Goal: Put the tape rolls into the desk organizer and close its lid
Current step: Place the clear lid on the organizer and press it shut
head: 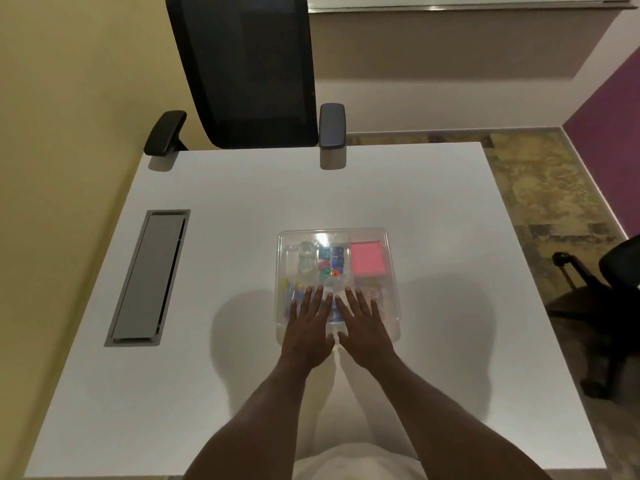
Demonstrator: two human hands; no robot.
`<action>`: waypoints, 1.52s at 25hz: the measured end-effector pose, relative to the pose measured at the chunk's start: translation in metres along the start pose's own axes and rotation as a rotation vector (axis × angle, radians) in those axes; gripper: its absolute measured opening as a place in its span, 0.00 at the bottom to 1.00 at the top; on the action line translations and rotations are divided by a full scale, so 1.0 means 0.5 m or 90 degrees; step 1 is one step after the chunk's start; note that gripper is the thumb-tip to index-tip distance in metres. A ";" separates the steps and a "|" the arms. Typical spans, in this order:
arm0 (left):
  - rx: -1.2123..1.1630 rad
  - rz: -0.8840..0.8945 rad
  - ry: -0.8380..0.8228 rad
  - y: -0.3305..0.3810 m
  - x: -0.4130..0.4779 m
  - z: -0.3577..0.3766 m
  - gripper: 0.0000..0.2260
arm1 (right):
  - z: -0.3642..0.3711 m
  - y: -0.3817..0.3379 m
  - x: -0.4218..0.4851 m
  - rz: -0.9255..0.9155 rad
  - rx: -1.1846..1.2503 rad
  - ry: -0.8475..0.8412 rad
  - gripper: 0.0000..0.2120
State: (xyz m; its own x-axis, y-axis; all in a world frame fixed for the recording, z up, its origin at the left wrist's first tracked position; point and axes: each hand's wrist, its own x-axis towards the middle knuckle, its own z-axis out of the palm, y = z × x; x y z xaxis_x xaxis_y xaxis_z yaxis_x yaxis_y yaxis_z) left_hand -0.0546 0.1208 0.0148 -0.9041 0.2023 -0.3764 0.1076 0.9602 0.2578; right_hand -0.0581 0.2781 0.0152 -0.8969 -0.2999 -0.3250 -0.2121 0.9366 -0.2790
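Note:
A clear plastic desk organizer (pixel 391 271) stands in the middle of the white desk, with its transparent lid (pixel 332 237) lying flat over it. Through the lid I see clear tape rolls (pixel 306 258) in the far left compartment, small coloured items in the centre and a pink sticky-note pad (pixel 367 258) at the far right. My left hand (pixel 309 327) and my right hand (pixel 363 327) lie flat, palms down and fingers spread, side by side on the near half of the lid. Both hands hold nothing.
The white desk (pixel 242 209) has a grey cable-tray cover (pixel 149 277) set into its left side. A black mesh office chair (pixel 246 71) stands at the far edge. Another black chair (pixel 609 306) stands on the floor to the right.

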 end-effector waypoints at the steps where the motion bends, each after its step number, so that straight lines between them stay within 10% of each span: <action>1: -0.007 -0.010 -0.010 0.004 0.001 -0.001 0.35 | -0.001 -0.004 0.001 0.007 -0.006 0.002 0.34; 34: -0.088 -0.046 -0.005 -0.030 0.288 -0.138 0.30 | -0.112 0.044 0.282 0.042 -0.010 0.007 0.33; 38: -0.074 -0.025 0.033 -0.041 0.255 -0.132 0.31 | -0.121 0.042 0.241 -0.081 -0.095 0.186 0.31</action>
State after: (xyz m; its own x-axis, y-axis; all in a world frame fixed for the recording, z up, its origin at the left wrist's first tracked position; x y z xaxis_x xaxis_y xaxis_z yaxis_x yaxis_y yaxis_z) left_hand -0.1996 0.1142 0.0204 -0.9274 0.1524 -0.3417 0.0265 0.9377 0.3463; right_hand -0.1942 0.2724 0.0248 -0.9285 -0.3708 -0.0173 -0.3637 0.9180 -0.1584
